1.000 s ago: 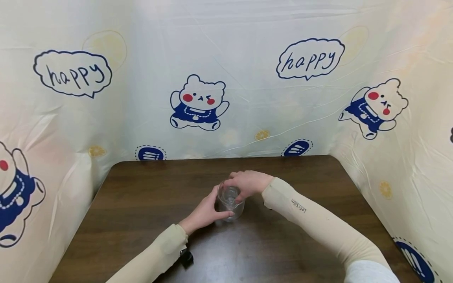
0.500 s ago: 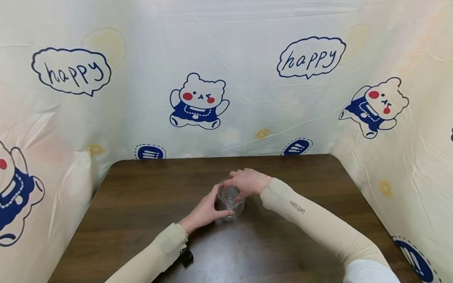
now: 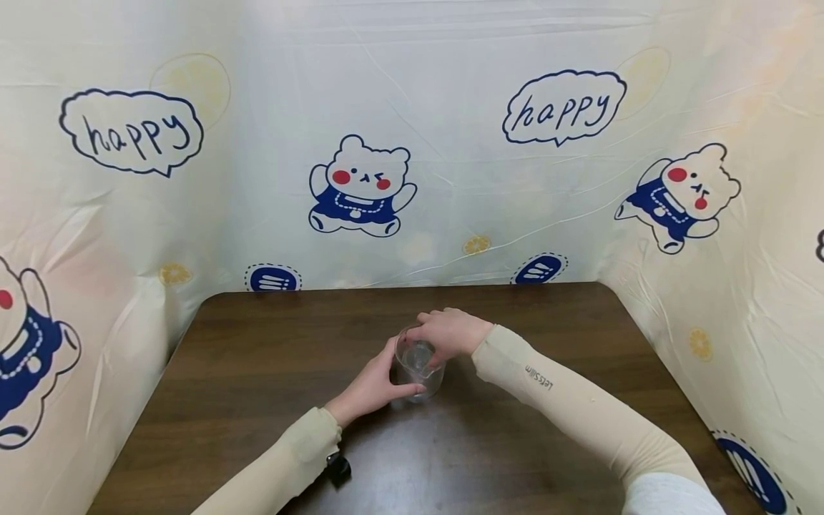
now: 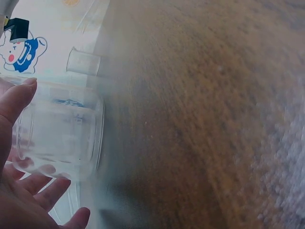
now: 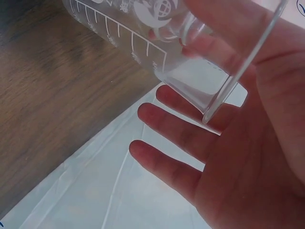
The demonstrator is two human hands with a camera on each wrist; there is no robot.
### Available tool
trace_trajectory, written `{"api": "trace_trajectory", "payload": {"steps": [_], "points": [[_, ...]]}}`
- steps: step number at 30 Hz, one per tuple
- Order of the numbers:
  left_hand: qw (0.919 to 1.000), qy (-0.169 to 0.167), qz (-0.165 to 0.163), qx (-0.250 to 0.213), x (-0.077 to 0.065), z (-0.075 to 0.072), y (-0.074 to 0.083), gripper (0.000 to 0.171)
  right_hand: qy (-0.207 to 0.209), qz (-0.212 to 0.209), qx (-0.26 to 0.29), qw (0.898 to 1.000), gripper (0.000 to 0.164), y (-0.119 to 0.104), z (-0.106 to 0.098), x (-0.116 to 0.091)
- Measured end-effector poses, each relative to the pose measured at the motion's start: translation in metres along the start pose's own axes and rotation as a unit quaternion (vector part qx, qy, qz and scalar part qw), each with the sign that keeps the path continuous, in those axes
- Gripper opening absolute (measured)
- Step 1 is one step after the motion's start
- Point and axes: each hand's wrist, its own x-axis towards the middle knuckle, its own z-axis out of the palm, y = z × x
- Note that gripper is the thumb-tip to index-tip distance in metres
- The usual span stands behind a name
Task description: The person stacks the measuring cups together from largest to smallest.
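A clear glass beaker (image 3: pixel 426 390) with white graduation marks stands on the brown table. Inside it shows a smaller clear glass vessel (image 4: pixel 59 133), whose exact kind is hard to make out. My left hand (image 3: pixel 376 386) grips the beaker from the left, thumb in front and fingers round its far side. From above, my right hand (image 3: pixel 453 331) reaches over the rim. Its thumb and forefinger appear to pinch the small glass vessel inside, though the contact is partly blurred. The right hand's other fingers (image 5: pixel 171 129) are extended outside the beaker in the right wrist view.
Beyond the beaker, the left wrist view shows another small clear glass (image 4: pixel 83 63), not discernible in the head view. The wooden table (image 3: pixel 309 329) has rounded far corners. A pale printed curtain (image 3: pixel 450 214) hangs behind it and at both sides.
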Motion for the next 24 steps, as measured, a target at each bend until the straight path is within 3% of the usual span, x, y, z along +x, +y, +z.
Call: {"api": "trace_trajectory", "payload": {"steps": [7, 18, 24], "points": [[1.0000, 0.001, -0.005, 0.000, 0.000, 0.000, 0.002, 0.102, -0.003, -0.003, 0.018, 1.000, 0.063, 0.003, -0.002, -0.001], [0.9999, -0.002, -0.009, 0.006, -0.001, 0.000, 0.000, 0.098, 0.017, -0.043, 0.070, 0.997, 0.044, 0.011, -0.015, -0.011], [0.9998, 0.000, -0.013, 0.012, 0.001, 0.000, -0.001, 0.097, 0.023, -0.043, 0.091, 0.995, 0.037, 0.014, -0.017, -0.020]]}}
